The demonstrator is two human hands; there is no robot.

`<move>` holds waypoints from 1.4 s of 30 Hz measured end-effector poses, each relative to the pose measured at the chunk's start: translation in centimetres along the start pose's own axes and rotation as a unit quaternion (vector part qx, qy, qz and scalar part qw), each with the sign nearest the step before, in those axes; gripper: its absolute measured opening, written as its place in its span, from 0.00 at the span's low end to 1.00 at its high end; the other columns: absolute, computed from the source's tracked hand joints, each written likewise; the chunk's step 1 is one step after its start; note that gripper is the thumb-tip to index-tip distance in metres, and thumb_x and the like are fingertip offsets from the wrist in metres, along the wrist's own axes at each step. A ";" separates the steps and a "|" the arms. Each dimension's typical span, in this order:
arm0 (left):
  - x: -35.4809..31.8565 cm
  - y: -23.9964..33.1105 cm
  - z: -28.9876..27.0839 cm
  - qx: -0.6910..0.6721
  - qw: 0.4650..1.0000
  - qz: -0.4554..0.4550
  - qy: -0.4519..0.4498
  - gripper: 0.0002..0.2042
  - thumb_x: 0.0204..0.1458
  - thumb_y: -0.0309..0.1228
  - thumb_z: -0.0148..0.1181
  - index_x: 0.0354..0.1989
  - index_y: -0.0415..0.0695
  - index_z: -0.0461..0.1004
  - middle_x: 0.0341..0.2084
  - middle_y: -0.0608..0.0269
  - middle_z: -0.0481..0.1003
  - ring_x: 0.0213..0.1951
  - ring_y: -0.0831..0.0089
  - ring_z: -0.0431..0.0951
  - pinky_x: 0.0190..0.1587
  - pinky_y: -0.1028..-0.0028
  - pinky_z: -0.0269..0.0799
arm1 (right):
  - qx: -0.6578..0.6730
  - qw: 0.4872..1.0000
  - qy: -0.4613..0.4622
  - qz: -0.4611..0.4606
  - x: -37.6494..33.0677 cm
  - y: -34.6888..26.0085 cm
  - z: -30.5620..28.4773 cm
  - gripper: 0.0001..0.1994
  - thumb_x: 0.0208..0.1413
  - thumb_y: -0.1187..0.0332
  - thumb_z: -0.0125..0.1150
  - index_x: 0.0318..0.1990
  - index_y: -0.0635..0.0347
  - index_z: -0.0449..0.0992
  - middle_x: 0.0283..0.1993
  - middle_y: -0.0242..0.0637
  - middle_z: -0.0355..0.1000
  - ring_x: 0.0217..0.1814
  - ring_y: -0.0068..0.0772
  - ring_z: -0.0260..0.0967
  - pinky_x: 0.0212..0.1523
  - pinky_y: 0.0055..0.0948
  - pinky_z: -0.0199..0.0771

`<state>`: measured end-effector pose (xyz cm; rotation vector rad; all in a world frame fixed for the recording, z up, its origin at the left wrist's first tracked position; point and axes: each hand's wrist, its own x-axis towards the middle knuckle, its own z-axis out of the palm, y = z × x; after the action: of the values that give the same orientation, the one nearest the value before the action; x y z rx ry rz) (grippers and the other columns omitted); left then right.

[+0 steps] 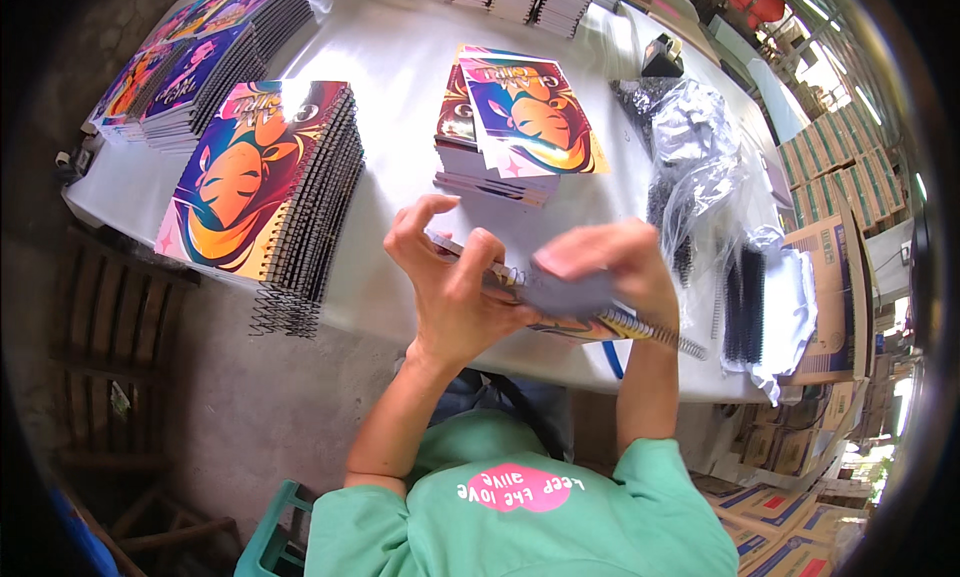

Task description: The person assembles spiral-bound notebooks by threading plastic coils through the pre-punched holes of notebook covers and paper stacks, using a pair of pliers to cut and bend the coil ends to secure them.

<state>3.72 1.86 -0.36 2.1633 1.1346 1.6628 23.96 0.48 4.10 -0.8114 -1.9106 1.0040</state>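
I hold a spiral-bound notebook (600, 322) above the near edge of the white table (400, 67). Its wire coil runs along the side toward me, ending at the right. My left hand (455, 277) grips the notebook's left part, thumb and fingers spread over the top. My right hand (610, 267) presses on its grey upper face, fingers curled over the far edge. Beyond my hands lies a small stack of unbound notebooks (510, 127) with a colourful cover on top.
A tall stack of bound colourful notebooks (270, 182) stands at the left, more stacks (190, 62) behind it and at the far edge. A clear plastic bag with black wire coils (700, 177) lies at right. Cardboard boxes (830, 177) sit beyond. A green stool (270, 537) is below.
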 end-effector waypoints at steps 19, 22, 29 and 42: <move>0.1 -1.6 0.0 -0.245 0.953 -0.165 -0.066 0.42 0.13 0.41 0.81 0.34 0.38 0.55 0.37 0.58 0.56 0.43 0.69 0.62 0.40 0.74 0.67 | 0.015 0.998 0.032 0.045 2.1 1.8 2.4 0.20 0.37 0.86 0.55 0.41 0.62 0.79 0.40 0.41 0.77 0.43 0.31 0.74 0.45 0.26 0.72; -0.5 -2.5 0.5 -0.285 0.944 -0.161 -0.050 0.39 0.19 0.38 0.80 0.35 0.39 0.55 0.38 0.59 0.57 0.41 0.71 0.63 0.38 0.76 0.66 | -0.085 0.986 0.114 0.090 1.4 1.5 1.3 0.20 0.38 0.86 0.53 0.41 0.60 0.79 0.40 0.41 0.77 0.39 0.28 0.74 0.44 0.24 0.71; -1.1 -1.4 -1.5 -0.420 0.851 -0.310 0.044 0.07 0.46 0.24 0.66 0.30 0.37 0.74 0.21 0.71 0.71 0.24 0.85 0.68 0.29 0.84 0.64 | -0.424 0.836 0.194 0.287 -10.9 1.1 0.7 0.31 0.48 0.67 0.61 0.62 0.56 0.60 0.57 0.51 0.64 0.57 0.49 0.63 0.56 0.39 0.61; -2.1 0.5 -1.7 -0.207 0.968 -0.090 0.106 0.14 0.41 0.20 0.67 0.39 0.37 0.78 0.27 0.64 0.72 0.32 0.78 0.72 0.34 0.81 0.68 | -0.356 0.882 0.289 0.109 -6.8 -6.4 10.7 0.20 0.53 0.60 0.59 0.55 0.48 0.71 0.50 0.40 0.62 0.51 0.43 0.59 0.56 0.42 0.54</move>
<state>2.26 -0.34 -1.03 1.6135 0.8964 1.8785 16.76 -11.76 3.44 -1.5688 -1.6488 0.0821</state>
